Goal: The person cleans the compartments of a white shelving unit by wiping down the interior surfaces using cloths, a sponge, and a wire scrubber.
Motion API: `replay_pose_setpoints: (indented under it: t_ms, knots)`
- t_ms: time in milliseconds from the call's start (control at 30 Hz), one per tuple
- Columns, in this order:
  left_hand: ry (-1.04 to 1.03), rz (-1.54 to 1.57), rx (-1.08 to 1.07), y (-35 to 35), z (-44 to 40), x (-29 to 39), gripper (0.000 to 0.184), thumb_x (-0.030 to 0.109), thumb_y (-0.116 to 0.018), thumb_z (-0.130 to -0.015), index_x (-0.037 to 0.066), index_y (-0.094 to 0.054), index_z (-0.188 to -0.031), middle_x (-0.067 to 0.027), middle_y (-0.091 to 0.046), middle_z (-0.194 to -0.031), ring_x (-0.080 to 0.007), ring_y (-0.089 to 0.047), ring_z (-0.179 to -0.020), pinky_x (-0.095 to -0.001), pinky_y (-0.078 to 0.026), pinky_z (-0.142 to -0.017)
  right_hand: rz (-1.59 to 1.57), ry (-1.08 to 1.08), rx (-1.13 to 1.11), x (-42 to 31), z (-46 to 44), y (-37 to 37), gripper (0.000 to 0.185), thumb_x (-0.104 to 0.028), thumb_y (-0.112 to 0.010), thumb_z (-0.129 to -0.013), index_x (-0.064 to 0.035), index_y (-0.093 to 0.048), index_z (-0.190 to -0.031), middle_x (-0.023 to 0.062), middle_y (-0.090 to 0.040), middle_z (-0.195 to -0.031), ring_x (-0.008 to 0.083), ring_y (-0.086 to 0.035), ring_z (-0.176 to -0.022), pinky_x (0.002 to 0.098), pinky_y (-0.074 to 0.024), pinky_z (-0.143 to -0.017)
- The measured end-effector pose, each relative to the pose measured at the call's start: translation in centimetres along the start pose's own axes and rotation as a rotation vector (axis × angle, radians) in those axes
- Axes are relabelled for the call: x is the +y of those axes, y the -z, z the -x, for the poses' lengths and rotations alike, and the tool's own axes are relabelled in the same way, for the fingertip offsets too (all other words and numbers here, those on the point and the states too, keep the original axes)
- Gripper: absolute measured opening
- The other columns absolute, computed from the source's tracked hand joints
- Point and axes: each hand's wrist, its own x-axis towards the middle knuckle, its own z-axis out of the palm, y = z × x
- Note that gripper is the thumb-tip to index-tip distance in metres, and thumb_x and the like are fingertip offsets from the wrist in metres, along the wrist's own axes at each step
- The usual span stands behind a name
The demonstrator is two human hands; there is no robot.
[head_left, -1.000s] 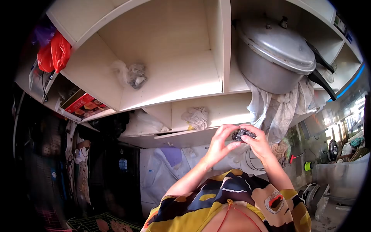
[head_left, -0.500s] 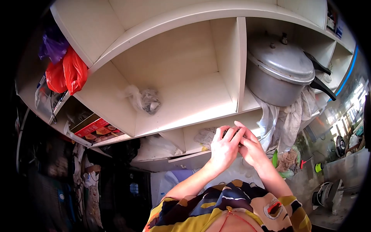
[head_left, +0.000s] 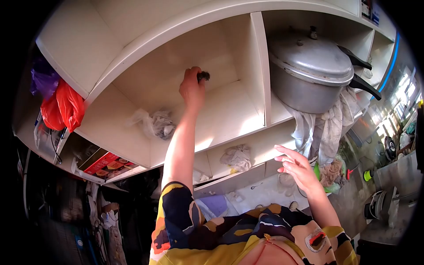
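My left hand (head_left: 192,88) reaches into the large white shelf compartment (head_left: 221,115), its fingers closed around a small dark, rough clump (head_left: 203,76) that looks like a scouring pad. The clump sticks out on the right side of the fingers, close to the back wall; whether it touches the wall I cannot tell. On the compartment floor, left of my forearm, lies a crumpled clear plastic bag (head_left: 162,123) with something pale inside. My right hand (head_left: 299,170) hangs in front of the lower shelf with its fingers apart, holding nothing.
A silver pressure cooker (head_left: 309,84) with black handles fills the compartment to the right, white cloth (head_left: 338,119) hanging beneath it. A crumpled bag (head_left: 237,157) lies on the lower shelf. Red and purple bags (head_left: 66,104) hang at the left, above a red box (head_left: 110,164).
My hands were together around the dark clump; now they are apart. My left hand has carried it up and left into the compartment, while my right hand has opened and moved slightly right.
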Motion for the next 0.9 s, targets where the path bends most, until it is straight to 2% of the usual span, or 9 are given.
replay_pose_setpoints:
  t_ms: [167, 300, 400, 467, 567, 667, 800, 867, 900]
  knots:
    - [0.0, -0.176, 0.047, -5.6, -1.8, -2.3, 0.022, 0.004, -0.063, -0.074, 0.012, -0.06, -0.094, -0.0078, -0.058, -0.096, -0.0314, -0.06, -0.086, -0.0433, -0.048, -0.065, 0.066, 0.025, 0.118, -1.4, 1.1, 2.2, 0.045, -0.011, -0.059, -0.089, -0.0046, -0.049, -0.132, 0.0065, -0.049, -0.136, 0.0172, -0.052, -0.113, 0.0306, -0.048, -0.084]
    - [-0.149, -0.319, -0.14, -9.7, 2.5, -4.0, 0.018, 0.004, -0.063, -0.073, 0.013, -0.063, -0.089, -0.0077, -0.059, -0.098, -0.029, -0.061, -0.086, -0.0419, -0.05, -0.065, 0.083, 0.043, 0.217, -2.3, 1.8, 3.6, 0.044, -0.013, -0.059, -0.088, -0.0017, -0.051, -0.13, 0.0078, -0.053, -0.131, 0.0151, -0.056, -0.107, 0.0283, -0.0478, -0.081]
    - [-0.148, -0.369, -0.212, -10.2, 1.6, -4.0, 0.013, 0.008, -0.063, -0.074, 0.013, -0.06, -0.086, -0.0062, -0.06, -0.098, -0.029, -0.062, -0.086, -0.0433, -0.049, -0.063, 0.086, 0.043, 0.26, -2.8, 2.0, 5.2, 0.043, -0.014, -0.059, -0.088, -0.0014, -0.053, -0.128, 0.0074, -0.056, -0.126, 0.0136, -0.058, -0.104, 0.0266, -0.047, -0.08]
    - [-0.076, -0.299, -0.022, -7.8, -1.3, -1.8, 0.018, 0.004, -0.062, -0.073, 0.01, -0.063, -0.09, -0.0077, -0.06, -0.097, -0.0284, -0.062, -0.084, -0.0428, -0.05, -0.063, 0.092, 0.051, 0.28, -3.4, 2.2, 5.4, 0.041, -0.015, -0.059, -0.088, -0.001, -0.054, -0.126, 0.0068, -0.059, -0.122, 0.0122, -0.058, -0.103, 0.0254, -0.0461, -0.08]
    - [-0.015, -0.316, -0.062, -7.2, -1.1, -1.5, 0.017, 0.005, -0.063, -0.073, 0.01, -0.063, -0.09, -0.007, -0.061, -0.099, -0.0279, -0.063, -0.083, -0.0423, -0.05, -0.062, 0.081, 0.086, 0.281, -3.5, 1.8, 5.8, 0.04, -0.015, -0.059, -0.088, -0.0008, -0.055, -0.124, 0.0066, -0.06, -0.12, 0.0121, -0.059, -0.101, 0.0256, -0.0461, -0.079]
    - [-0.17, -0.409, -0.154, -9.4, 1.3, -3.1, 0.018, 0.006, -0.064, -0.072, 0.01, -0.063, -0.09, -0.0069, -0.062, -0.099, -0.0283, -0.063, -0.082, -0.0418, -0.049, -0.061, 0.114, 0.062, 0.257, -3.4, 1.6, 6.0, 0.038, -0.015, -0.059, -0.088, -0.0006, -0.056, -0.123, 0.0066, -0.06, -0.119, 0.0123, -0.059, -0.101, 0.0258, -0.0462, -0.079]
    - [-0.179, -0.366, -0.057, -8.1, -1.1, -2.5, 0.018, 0.006, -0.064, -0.072, 0.01, -0.063, -0.09, -0.0068, -0.062, -0.099, -0.0281, -0.063, -0.082, -0.0414, -0.05, -0.061, 0.126, 0.015, 0.304, -3.9, 2.3, 7.4, 0.035, -0.014, -0.058, -0.088, -0.0003, -0.058, -0.12, 0.006, -0.061, -0.118, 0.0121, -0.059, -0.099, 0.0254, -0.0461, -0.079]
    - [0.081, -0.296, -0.043, -6.9, -1.7, -1.4, 0.016, 0.006, -0.063, -0.073, 0.01, -0.063, -0.089, -0.0067, -0.063, -0.098, -0.0274, -0.064, -0.083, -0.042, -0.051, -0.06, 0.105, 0.035, 0.31, -3.8, 2.2, 7.6, 0.035, -0.014, -0.058, -0.088, -0.0002, -0.058, -0.12, 0.0058, -0.061, -0.117, 0.0121, -0.059, -0.099, 0.0253, -0.0461, -0.078]
    - [0.085, -0.299, -0.05, -7.7, -0.6, -1.7, 0.016, 0.006, -0.063, -0.073, 0.01, -0.063, -0.089, -0.0067, -0.063, -0.098, -0.0274, -0.064, -0.083, -0.042, -0.051, -0.06, 0.087, 0.06, 0.312, -3.7, 2.3, 7.8, 0.034, -0.014, -0.058, -0.088, -0.0001, -0.059, -0.119, 0.0056, -0.062, -0.116, 0.0122, -0.059, -0.099, 0.0252, -0.0461, -0.078]
